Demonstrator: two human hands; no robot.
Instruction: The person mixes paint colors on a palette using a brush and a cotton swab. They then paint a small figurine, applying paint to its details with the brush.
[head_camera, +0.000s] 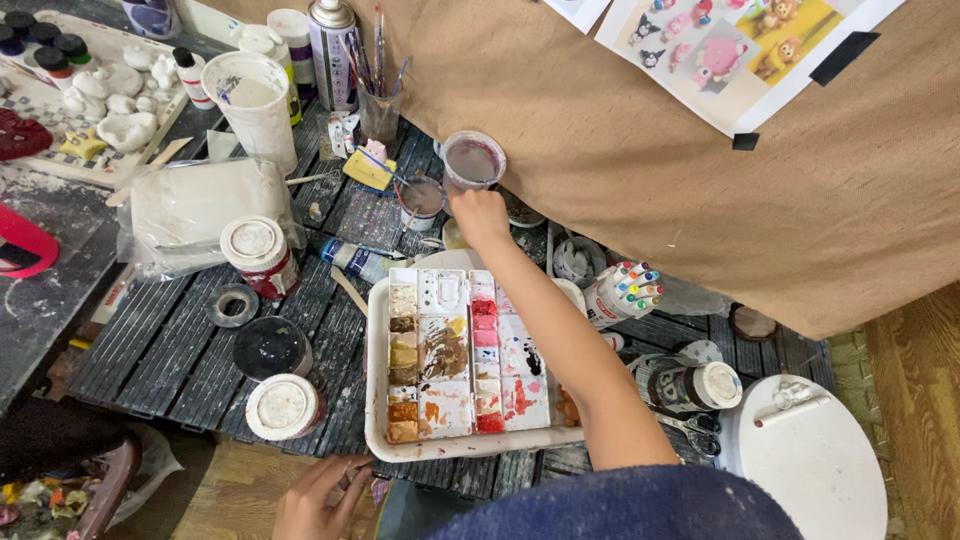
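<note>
The right hand (480, 215) is reaching out across the dark slatted wooden tabletop (170, 350), its fingers closing around the small clear plastic cup of murky pinkish water (473, 160) at the edge of the brown paper sheet (640, 150). A second small cup with a brush standing in it (421, 198) is sitting just beside it. The white rectangular paint palette (455, 365) is lying below the forearm, its wells already smeared with browns, ochres and reds (plenty of mixing done, evidently). The left hand (315, 495) is resting low at the tabletop's near edge, fingers curling loosely; whether they are pinching anything, I cannot tell.
</note>
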